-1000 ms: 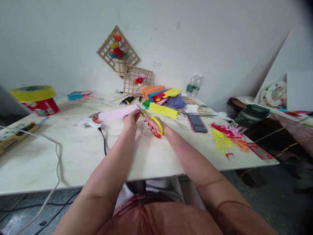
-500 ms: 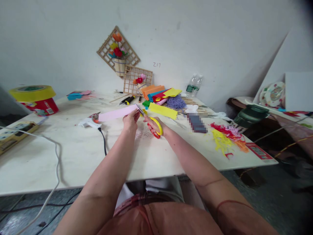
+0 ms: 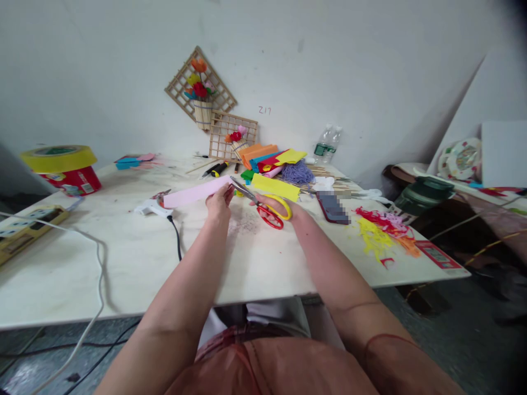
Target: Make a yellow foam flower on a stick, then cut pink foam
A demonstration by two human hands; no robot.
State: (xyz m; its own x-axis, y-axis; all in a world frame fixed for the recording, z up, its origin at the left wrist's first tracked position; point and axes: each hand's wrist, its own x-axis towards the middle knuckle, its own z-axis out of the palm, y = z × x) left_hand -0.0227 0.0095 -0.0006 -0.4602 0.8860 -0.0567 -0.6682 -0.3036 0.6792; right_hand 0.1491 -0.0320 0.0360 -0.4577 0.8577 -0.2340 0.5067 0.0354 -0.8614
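Pale wooden table (image 3: 123, 258), worn top, runs to the white wall. Left edge: power strip (image 3: 24, 222) with a grey cable (image 3: 99, 263) trailing off the front, red tub (image 3: 72, 178) capped by a yellow tape roll (image 3: 57, 157). Mid-left: white glue gun (image 3: 150, 207), black cord (image 3: 176, 241) toward the front edge. Back centre: stack of coloured foam sheets (image 3: 267, 156), purple yarn (image 3: 297, 171), wooden sticks (image 3: 329, 184), 2 lattice frames (image 3: 233, 134) leaning on the wall, water bottle (image 3: 325, 141). Right: phone (image 3: 332, 207), heap of red and yellow scraps (image 3: 381, 227).
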